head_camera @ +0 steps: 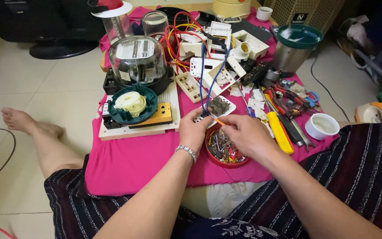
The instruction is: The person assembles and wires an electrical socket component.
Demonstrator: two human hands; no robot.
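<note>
My left hand, with a beaded bracelet on its wrist, grips the near edge of a white switch plate that has a dark square part in its middle. Two blue wires run up from the plate. My right hand pinches a thin orange-handled tool whose tip touches the plate. Both hands hover over a small red bowl with several screws and small metal bits inside, on a pink cloth.
A glass-domed meter and a green round part on a white board stand at left. Behind lie white socket plates, red and yellow wires, pliers, a yellow-handled screwdriver, a white cup and a steel pot.
</note>
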